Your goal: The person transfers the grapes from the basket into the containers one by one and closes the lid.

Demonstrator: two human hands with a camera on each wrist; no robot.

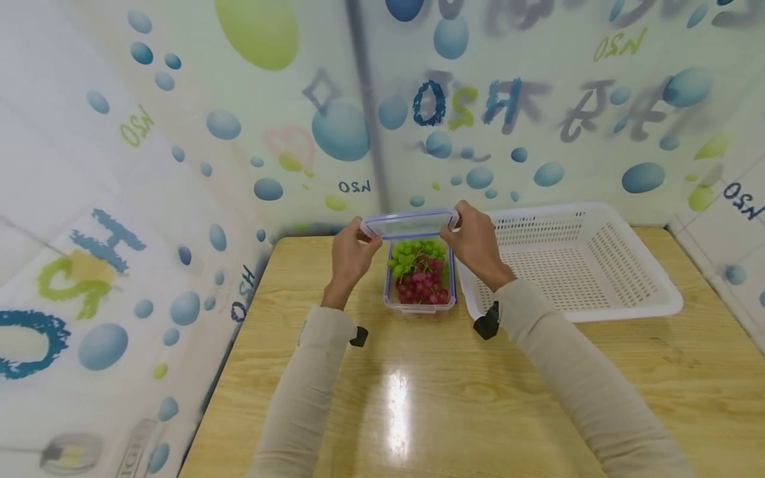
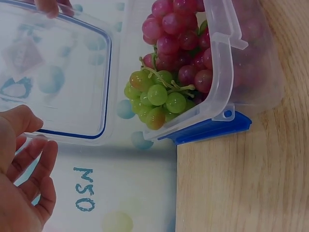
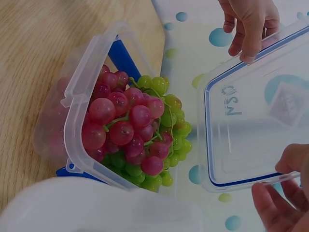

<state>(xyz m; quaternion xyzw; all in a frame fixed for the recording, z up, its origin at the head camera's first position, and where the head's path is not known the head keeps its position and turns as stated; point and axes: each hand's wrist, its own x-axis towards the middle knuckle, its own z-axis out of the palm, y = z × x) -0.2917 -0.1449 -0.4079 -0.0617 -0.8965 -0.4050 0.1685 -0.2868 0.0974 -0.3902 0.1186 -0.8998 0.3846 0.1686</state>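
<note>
A clear lid (image 1: pixel 412 225) with a blue seal is held up, tilted, between my two hands above the far end of a clear plastic food container (image 1: pixel 420 308). My left hand (image 1: pixel 351 254) pinches the lid's left edge between thumb and fingers. At the opposite edge, my right hand (image 1: pixel 476 244) grips it the same way. Inside the uncovered container lie red grapes (image 1: pixel 423 284) toward the near side and green grapes (image 1: pixel 406 255) toward the far side. In the left wrist view a blue side latch (image 2: pixel 212 131) hangs folded outward from the container's rim.
A white perforated basket (image 1: pixel 633 309) stands on the wooden table (image 1: pixel 418 372) just right of the container, beneath my right forearm. Behind the table rises a wall covering (image 1: pixel 388 166) with blue and green bubble prints; another wall closes off the left side.
</note>
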